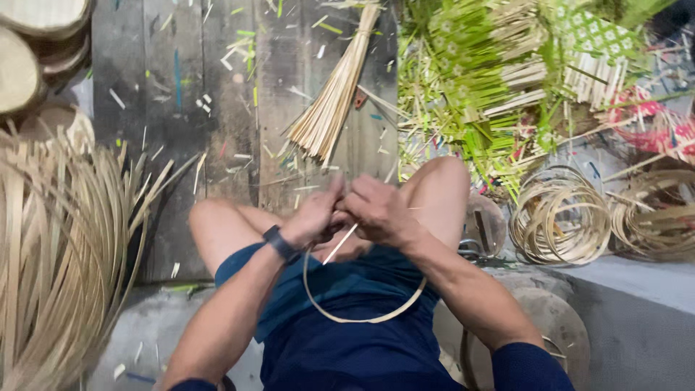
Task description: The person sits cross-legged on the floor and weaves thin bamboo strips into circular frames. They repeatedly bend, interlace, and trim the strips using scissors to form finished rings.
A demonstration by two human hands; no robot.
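both hands (347,213) close on a bamboo strip loop (362,317)
left hand (315,213) and right hand (376,210) touch; stick bundle (333,94) lies far.

Pale, matt bamboo strip (362,317) bent into a loop; bundle of dry, straw-coloured splints (334,94); weathered, rough grey wooden floorboards (181,108); dark blue cloth shorts (347,340); green-dyed woven strips (470,72).

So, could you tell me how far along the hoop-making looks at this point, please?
Done: coiled bamboo rings lie stacked at the right, with more beyond them. In hand: the left hand and right hand meet at the top of one bamboo hoop, fingers closed around its joined ends over the lap. Left: a tied bundle of splints on the floor and a heap of long strips at the left lie unused.
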